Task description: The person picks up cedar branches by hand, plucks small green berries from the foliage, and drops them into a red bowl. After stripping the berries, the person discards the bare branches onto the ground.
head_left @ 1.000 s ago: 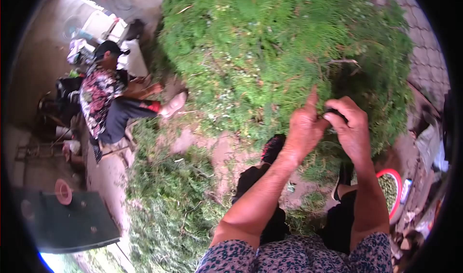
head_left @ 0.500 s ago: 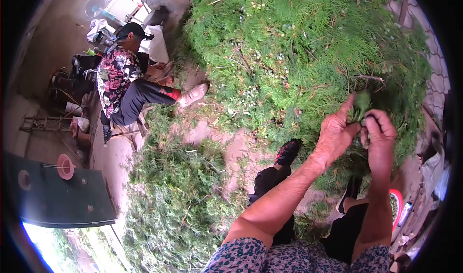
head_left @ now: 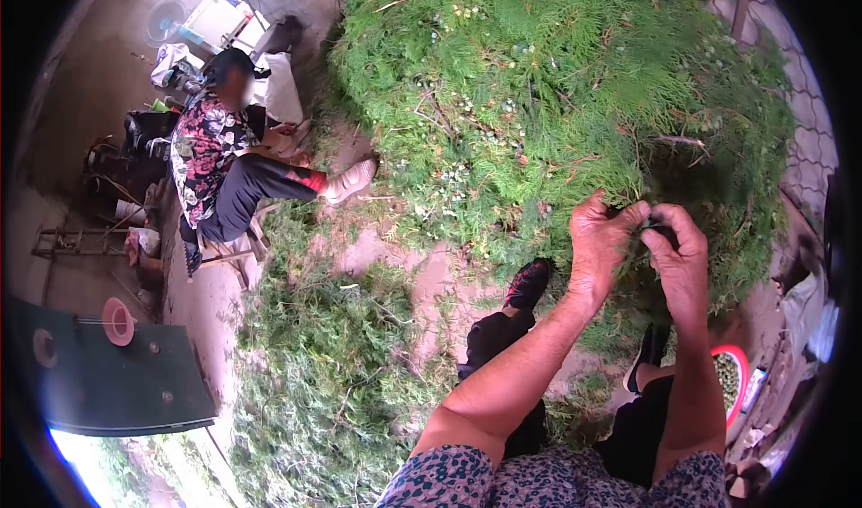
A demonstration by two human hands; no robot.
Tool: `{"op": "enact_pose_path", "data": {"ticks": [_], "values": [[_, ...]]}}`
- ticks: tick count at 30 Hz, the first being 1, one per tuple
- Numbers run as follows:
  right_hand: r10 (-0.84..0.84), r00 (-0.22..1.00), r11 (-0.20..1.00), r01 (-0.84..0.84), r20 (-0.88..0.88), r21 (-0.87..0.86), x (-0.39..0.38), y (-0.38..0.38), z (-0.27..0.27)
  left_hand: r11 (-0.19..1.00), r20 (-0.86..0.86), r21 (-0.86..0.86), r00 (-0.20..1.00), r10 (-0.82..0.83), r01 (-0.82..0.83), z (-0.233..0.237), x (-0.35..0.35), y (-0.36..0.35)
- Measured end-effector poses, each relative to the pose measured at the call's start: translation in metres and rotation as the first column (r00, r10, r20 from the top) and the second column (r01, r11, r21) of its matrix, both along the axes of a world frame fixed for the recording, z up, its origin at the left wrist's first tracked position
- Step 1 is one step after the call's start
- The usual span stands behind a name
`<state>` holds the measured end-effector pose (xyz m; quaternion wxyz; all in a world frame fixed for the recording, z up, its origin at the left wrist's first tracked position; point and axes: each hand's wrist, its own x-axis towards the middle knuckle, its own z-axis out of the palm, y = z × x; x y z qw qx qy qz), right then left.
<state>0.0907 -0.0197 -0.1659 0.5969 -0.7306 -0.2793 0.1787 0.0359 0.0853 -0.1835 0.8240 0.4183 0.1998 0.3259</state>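
Note:
My left hand [head_left: 603, 246] is closed, with thumb and fingers pinched round a green evergreen sprig [head_left: 648, 224]. Meeting it from the right, my right hand [head_left: 679, 249] is closed too, its fingertips at the same sprig. Most of the sprig is hidden by the fingers. Both hands are over the near edge of a large heap of cut evergreen branches [head_left: 539, 86], which carry small pale green cones. Beside my right forearm, a red-rimmed basin [head_left: 742, 382] contains many small green cones.
To the left, a person [head_left: 220, 149] in a floral shirt sits on a low wooden stool [head_left: 235, 255]. Looser cut branches [head_left: 332, 400] cover the ground at lower left. A dark green table [head_left: 126, 373] bears a pink bowl [head_left: 118, 321]. My shoe [head_left: 528, 284] rests by the heap.
My hands have come slightly lower and to the left, with the fingertips closer together. The sprig that stuck up blurred above them is now mostly hidden. More of the basin shows.

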Motion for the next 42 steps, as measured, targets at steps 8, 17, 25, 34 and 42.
{"op": "enact_pose_path", "data": {"ticks": [8, 17, 25, 34, 42], "values": [[-0.006, 0.967, 1.000, 0.006, 0.254, 0.001, 0.003, -0.003, -0.002, 0.987, 0.039, -0.021, 0.986, -0.161, 0.162, -0.005, -0.005, 0.005], [-0.214, 0.955, 0.957, 0.247, -0.205, 0.152, 0.002, -0.001, 0.008, 0.886, -0.249, 0.335, 0.937, -0.245, 0.321, 0.007, -0.008, 0.004], [-0.154, 0.964, 0.972, 0.188, -0.218, 0.142, -0.001, -0.001, 0.009, 0.683, -0.275, 0.711, 0.960, 0.053, 0.166, -0.006, -0.006, -0.002], [-0.031, 0.987, 0.964, 0.072, -0.160, 0.257, 0.005, -0.001, 0.005, 0.531, -0.229, 0.840, 0.961, 0.154, 0.115, 0.004, -0.010, 0.000], [-0.107, 0.946, 0.956, 0.182, -0.306, 0.228, 0.007, -0.011, -0.011, 0.497, -0.165, 0.863, 0.980, 0.113, 0.088, 0.008, -0.015, 0.000]]}}
